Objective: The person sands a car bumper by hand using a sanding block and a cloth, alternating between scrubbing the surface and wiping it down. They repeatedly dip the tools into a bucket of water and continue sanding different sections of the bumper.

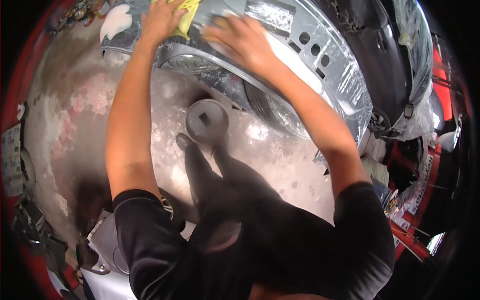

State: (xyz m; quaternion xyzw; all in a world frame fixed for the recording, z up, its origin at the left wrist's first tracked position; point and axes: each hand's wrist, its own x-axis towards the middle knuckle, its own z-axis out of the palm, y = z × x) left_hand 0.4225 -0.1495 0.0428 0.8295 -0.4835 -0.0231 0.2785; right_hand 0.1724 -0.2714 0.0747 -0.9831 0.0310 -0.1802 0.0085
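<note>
My left hand point(162, 22) presses a yellow cloth point(189, 17) against a grey car body panel point(230, 66) at the top of the head view. To its right, my right hand point(240, 42) lies over the same panel, smeared by motion. Something small and dark shows under its fingertips; its kind is too blurred to tell. The panel is patchy grey and white, with a wheel arch at its lower edge. Below it on the floor stands a round grey bucket point(218, 137) with a dark square piece point(203, 118) in it.
A tire point(270, 107) shows under the panel. A dark car part point(372, 45) and clear plastic sheeting point(417, 55) are at the right. My shoe point(182, 141) is beside the bucket on the stained concrete floor point(85, 130). A silver body part point(107, 280) lies lower left.
</note>
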